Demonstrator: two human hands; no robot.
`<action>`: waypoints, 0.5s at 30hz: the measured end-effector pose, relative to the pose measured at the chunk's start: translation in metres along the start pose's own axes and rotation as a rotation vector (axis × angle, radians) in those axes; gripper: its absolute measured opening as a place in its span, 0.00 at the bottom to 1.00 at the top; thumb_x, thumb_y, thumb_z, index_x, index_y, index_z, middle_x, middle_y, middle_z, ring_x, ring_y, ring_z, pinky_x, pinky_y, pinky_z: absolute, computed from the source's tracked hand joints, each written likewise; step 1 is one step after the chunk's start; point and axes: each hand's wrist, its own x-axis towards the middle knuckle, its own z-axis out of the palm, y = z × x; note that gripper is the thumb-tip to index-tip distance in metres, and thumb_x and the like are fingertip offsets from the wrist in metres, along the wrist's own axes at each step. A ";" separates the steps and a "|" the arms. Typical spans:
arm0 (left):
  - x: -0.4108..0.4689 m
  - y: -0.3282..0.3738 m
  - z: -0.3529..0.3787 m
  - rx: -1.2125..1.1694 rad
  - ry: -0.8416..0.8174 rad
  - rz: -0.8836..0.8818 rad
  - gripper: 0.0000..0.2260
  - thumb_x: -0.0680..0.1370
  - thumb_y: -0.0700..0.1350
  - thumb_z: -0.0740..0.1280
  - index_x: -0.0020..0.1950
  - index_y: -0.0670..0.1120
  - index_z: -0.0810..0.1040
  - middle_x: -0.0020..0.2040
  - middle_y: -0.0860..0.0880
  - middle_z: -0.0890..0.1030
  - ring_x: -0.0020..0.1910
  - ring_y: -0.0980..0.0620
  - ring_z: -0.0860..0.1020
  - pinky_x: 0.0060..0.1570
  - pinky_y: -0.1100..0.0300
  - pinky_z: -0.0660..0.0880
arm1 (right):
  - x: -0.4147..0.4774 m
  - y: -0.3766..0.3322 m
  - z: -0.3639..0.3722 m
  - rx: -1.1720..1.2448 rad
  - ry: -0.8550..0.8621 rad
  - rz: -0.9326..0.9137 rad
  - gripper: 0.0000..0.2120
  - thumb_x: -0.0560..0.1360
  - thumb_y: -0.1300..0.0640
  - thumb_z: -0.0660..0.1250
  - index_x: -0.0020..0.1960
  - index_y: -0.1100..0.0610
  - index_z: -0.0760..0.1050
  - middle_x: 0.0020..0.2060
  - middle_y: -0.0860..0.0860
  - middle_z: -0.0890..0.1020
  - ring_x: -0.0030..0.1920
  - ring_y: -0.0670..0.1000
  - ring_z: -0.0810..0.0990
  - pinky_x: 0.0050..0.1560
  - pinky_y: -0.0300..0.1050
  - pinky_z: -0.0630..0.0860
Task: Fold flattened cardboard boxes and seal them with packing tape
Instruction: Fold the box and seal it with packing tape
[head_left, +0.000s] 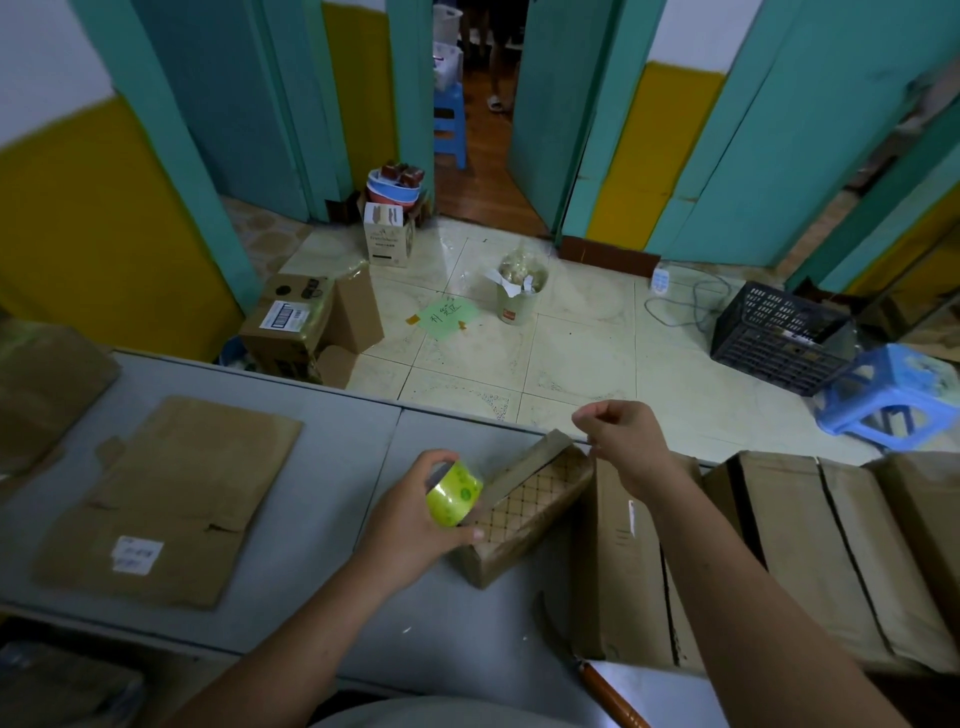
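At lower centre, a yellow-green roll of clear packing tape (456, 494) is gripped by the left hand (410, 525) against a small lattice-printed cardboard box (540, 506). The right hand (621, 444), just above the box, is curled into a pinch; whether a tape end is held cannot be made out. Tape drawn askew could wrinkle or miss the seam.

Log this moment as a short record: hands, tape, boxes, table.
left hand: grips the tape roll at the small box's near end
right hand: fingers pinched together above the box's far end; no tape strip discernible
small box: on the grey table, lattice-printed face up
flattened cardboard: lies on the table's left part
cardboard boxes: row at the right
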 end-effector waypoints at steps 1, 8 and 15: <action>-0.002 0.003 0.001 0.028 -0.004 0.007 0.43 0.57 0.58 0.85 0.68 0.65 0.71 0.57 0.58 0.85 0.56 0.54 0.85 0.55 0.42 0.83 | 0.002 0.005 -0.001 -0.020 -0.004 -0.012 0.05 0.78 0.63 0.72 0.44 0.59 0.83 0.41 0.54 0.84 0.42 0.53 0.81 0.44 0.48 0.81; -0.018 0.018 0.012 0.322 0.009 0.088 0.41 0.64 0.63 0.83 0.70 0.68 0.63 0.59 0.57 0.83 0.56 0.46 0.82 0.52 0.48 0.82 | 0.012 0.029 -0.005 -0.028 -0.040 0.005 0.03 0.79 0.62 0.72 0.49 0.62 0.83 0.44 0.57 0.85 0.45 0.52 0.82 0.48 0.46 0.81; -0.026 0.033 0.009 0.460 0.031 0.131 0.42 0.66 0.64 0.82 0.74 0.63 0.64 0.66 0.60 0.79 0.56 0.48 0.76 0.51 0.57 0.74 | 0.010 0.039 -0.011 0.050 -0.067 0.037 0.03 0.78 0.68 0.70 0.47 0.66 0.82 0.40 0.58 0.83 0.41 0.54 0.80 0.44 0.48 0.80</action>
